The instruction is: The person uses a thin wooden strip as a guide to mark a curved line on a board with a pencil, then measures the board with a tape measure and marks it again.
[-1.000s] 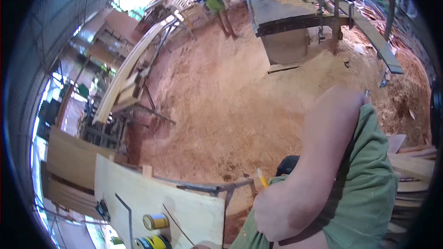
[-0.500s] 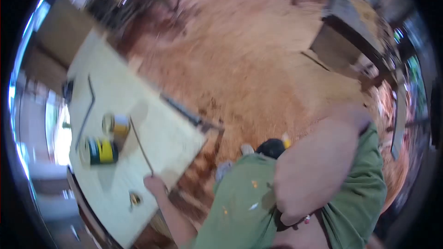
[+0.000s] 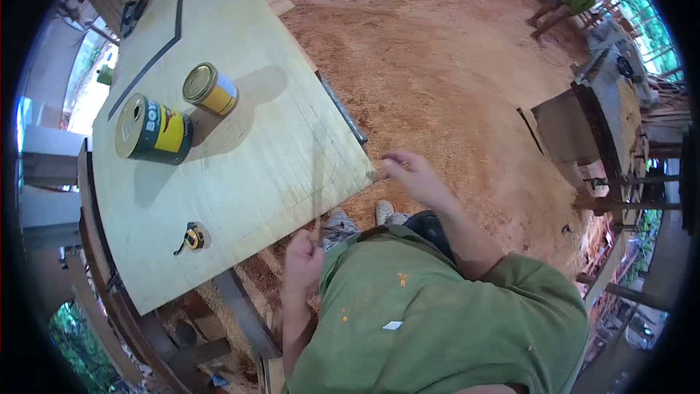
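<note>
1. Your left hand [image 3: 302, 257] was curled into a fist just outside the near edge of the table [image 3: 248, 201], apparently closed around one end of a thin strip [image 3: 319, 171].
2. The thin strip, blurred, reached over the near edge, toward the right-hand corner. It looked light, slim and probably springy, perhaps easy to snap; holding it nearer mid-length would likely steady it.
3. Your right hand [image 3: 410, 175] was beside that corner, fingers bent; whether it pinched anything could not be told.
4. The tabletop was pale, flat, fine-grained wood, carrying two cylindrical metal tins [image 3: 154, 131] and, near the near edge, a compact tape measure [image 3: 191, 237].
</note>
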`<state>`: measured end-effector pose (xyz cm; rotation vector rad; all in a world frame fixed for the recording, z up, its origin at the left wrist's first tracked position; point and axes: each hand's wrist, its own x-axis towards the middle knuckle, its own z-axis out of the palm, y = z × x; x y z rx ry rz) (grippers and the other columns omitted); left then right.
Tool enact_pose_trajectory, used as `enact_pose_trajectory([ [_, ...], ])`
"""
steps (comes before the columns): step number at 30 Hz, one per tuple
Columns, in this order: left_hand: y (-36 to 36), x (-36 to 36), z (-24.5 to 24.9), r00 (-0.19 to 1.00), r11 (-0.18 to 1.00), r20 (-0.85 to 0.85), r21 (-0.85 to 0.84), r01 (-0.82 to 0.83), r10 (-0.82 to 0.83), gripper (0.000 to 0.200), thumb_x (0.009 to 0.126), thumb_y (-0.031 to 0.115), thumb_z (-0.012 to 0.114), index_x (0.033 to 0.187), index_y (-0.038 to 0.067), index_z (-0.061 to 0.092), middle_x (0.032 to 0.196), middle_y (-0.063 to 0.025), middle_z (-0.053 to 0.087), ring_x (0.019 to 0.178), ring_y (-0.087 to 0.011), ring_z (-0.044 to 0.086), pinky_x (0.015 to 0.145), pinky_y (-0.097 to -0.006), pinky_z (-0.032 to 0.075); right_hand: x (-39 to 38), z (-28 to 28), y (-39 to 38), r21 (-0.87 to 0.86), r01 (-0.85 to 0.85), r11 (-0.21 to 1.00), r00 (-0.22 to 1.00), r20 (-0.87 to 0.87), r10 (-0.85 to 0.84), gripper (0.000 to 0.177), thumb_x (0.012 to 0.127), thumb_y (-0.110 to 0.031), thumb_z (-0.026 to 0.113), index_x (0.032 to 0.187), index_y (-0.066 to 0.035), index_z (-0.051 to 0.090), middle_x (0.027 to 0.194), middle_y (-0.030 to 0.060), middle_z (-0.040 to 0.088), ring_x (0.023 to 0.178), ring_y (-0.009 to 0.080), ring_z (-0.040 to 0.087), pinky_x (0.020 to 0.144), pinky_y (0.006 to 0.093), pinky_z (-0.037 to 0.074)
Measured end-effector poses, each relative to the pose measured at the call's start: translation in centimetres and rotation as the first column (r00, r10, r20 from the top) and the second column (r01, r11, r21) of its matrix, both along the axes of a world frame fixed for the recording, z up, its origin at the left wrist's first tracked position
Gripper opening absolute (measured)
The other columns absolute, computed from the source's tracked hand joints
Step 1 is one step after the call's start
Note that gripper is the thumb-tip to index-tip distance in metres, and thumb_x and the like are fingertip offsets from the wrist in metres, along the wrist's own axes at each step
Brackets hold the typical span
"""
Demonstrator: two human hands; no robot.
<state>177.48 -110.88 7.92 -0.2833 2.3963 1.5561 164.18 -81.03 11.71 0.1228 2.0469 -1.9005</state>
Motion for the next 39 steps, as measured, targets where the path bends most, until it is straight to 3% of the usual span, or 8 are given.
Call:
enact_pose_trajectory([
  [5,1.7,-1.9,0.6,0.990,0.929,-0.091,0.346,0.129,-0.103,0.008,0.079,-0.004,0.058,0.083,0.001,0.053,0.075,-0.0015,0.045,0.066,-0.0096,0.042,0.057,-0.0256,0.036,-0.2,-3.8,-3.2,0.191,0.041,0.981,0.999,0.007,-0.043,0.043,0.103,-0.031,0.060,0.130,0.002,0.062,0.099,0.0076,0.071,0.088,0.0135,0.066,0.077,0.0293,0.053],
  [14,-1.2,-7.5,2.7,0.763,0.862,-0.401,-0.224,0.455,-0.507,0.016,0.068,0.000,0.063,0.072,-0.004,0.047,0.075,-0.0175,0.052,0.064,-0.0327,0.054,0.059,-0.0370,0.046,1.2,1.2,-4.1,-0.053,0.396,0.917,0.911,0.144,-0.386,0.038,0.097,-0.024,0.062,0.129,-0.002,0.064,0.098,0.0040,0.073,0.065,0.0064,0.055,0.052,0.0228,0.045],
  [17,-1.5,-8.2,2.0,0.777,0.848,-0.359,-0.092,0.521,-0.517,0.006,0.073,-0.002,0.062,0.075,-0.005,0.056,0.077,-0.0162,0.055,0.066,-0.0310,0.059,0.061,-0.0391,0.050,2.3,1.0,-3.8,-0.155,0.370,0.916,0.921,0.187,-0.341,0.037,0.095,-0.017,0.063,0.126,0.003,0.065,0.097,0.0054,0.073,0.077,0.0109,0.064,0.065,0.0277,0.052],
  [19,-0.7,-8.4,2.7,0.786,0.857,-0.394,-0.005,0.516,-0.476,0.006,0.075,-0.001,0.062,0.078,-0.005,0.058,0.078,-0.0162,0.057,0.068,-0.0310,0.060,0.063,-0.0385,0.051,2.1,1.3,-4.0,0.018,0.417,0.909,0.902,0.113,-0.416,0.034,0.098,-0.023,0.063,0.124,-0.001,0.066,0.098,0.0036,0.073,0.071,0.0045,0.059,0.051,0.0215,0.043],
  [24,0.2,-9.8,1.4,0.823,0.851,-0.433,0.200,0.486,-0.368,0.009,0.084,0.002,0.064,0.087,-0.006,0.063,0.088,-0.0174,0.064,0.075,-0.0309,0.065,0.070,-0.0369,0.055,1.5,2.1,-3.8,0.381,0.449,0.808,0.886,-0.075,-0.457,0.040,0.099,-0.023,0.063,0.129,0.003,0.065,0.103,0.0110,0.074,0.093,0.0218,0.070,0.090,0.0357,0.055],
  [28,0.0,-11.0,2.6,0.830,0.866,-0.298,0.022,0.499,-0.471,0.011,0.086,0.004,0.070,0.092,-0.004,0.066,0.097,-0.0179,0.070,0.081,-0.0305,0.070,0.073,-0.0363,0.056,-0.3,1.2,-3.5,0.245,0.490,0.836,0.834,0.147,-0.532,0.045,0.097,-0.015,0.063,0.137,0.007,0.057,0.104,0.0165,0.072,0.096,0.0230,0.071,0.089,0.0368,0.055],
  [33,-1.0,-9.5,1.2,0.923,0.920,-0.187,0.144,0.365,-0.337,0.017,0.086,0.005,0.076,0.100,-0.001,0.069,0.089,-0.0128,0.071,0.080,-0.0204,0.070,0.072,-0.0294,0.056,-1.9,-2.5,-4.4,0.503,0.439,0.745,0.898,-0.209,-0.387,0.055,0.093,-0.023,0.070,0.139,0.005,0.056,0.098,0.0123,0.072,0.093,0.0212,0.070,0.084,0.0356,0.055],
  [39,-2.9,-8.3,0.2,0.734,0.907,-0.553,-0.104,0.409,-0.394,0.014,0.076,0.006,0.079,0.087,0.004,0.071,0.092,-0.0064,0.073,0.086,-0.0269,0.066,0.077,-0.0400,0.050,-4.2,-1.9,-5.7,0.614,0.078,0.785,0.997,-0.042,-0.067,0.047,0.091,-0.026,0.070,0.131,-0.003,0.065,0.103,0.0204,0.068,0.088,0.0308,0.070,0.080,0.0418,0.054],
])
